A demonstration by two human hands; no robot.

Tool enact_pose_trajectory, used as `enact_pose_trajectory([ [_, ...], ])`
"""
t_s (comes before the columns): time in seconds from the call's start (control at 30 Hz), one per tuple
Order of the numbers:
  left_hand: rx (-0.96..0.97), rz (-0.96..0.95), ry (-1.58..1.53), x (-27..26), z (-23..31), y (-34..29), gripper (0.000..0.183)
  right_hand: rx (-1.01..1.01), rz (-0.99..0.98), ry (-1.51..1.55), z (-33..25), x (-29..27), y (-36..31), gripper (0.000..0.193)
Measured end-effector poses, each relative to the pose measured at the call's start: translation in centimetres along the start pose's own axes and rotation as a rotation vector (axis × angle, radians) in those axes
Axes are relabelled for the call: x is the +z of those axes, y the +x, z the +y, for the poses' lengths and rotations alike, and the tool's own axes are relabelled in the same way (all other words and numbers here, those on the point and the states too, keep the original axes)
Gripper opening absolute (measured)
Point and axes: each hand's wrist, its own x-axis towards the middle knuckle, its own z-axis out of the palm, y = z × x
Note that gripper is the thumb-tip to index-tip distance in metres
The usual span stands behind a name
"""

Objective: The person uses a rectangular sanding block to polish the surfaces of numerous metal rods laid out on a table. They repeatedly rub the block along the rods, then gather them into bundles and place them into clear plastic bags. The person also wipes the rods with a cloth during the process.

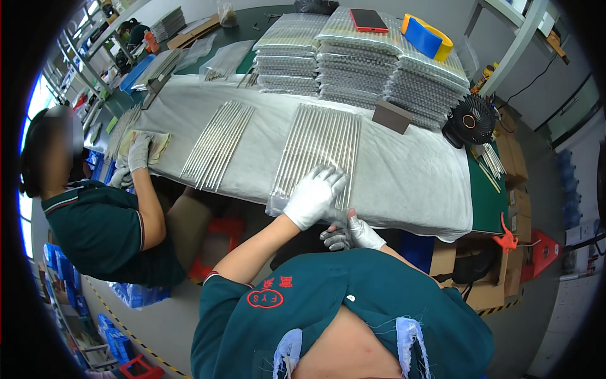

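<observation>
A flat row of thin silvery metal rods (323, 136) lies side by side on the white cloth, in what looks like a clear plastic sleeve (276, 203). My left hand (317, 197), in a white glove, rests with fingers stretched out on the near part of the row. At the table's front edge, my gloved right hand (361, 234) is closed on the loose near end of the sleeve; its fingertips look grey. Left of this row lies a second group of bare rods (219, 146), slightly slanted, which neither hand touches.
Bubble-wrapped stacks (350, 69) stand along the back, bearing a red phone (368, 21) and blue and yellow tape rolls (429, 38). A small brown box (392, 117) and black fan (470, 121) are at right. A gloved co-worker (107, 218) handles a cloth at left.
</observation>
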Motion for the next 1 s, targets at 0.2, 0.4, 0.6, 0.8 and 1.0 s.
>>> enact_pose_trajectory([
  [0.2,-0.002,0.019,0.043,0.6,0.0,0.7,0.085,-0.067,0.203,-0.014,-0.3,1.0,0.2,0.061],
  [0.4,-0.124,0.143,-0.022,2.3,0.9,2.2,0.074,-0.297,0.3,-0.19,-2.8,2.2,-0.4,0.053],
  [0.6,-0.039,0.126,0.006,1.7,2.3,0.7,0.07,-0.278,0.202,-0.413,-1.9,1.8,-3.2,0.058],
  [0.8,0.027,0.289,0.047,2.4,3.6,-0.9,0.066,-0.297,0.199,-0.431,-0.6,1.8,-5.1,0.058],
  [1.0,-0.067,0.149,0.051,0.7,4.5,-3.4,0.063,-0.322,0.207,-0.349,2.0,-0.7,-4.4,0.058],
])
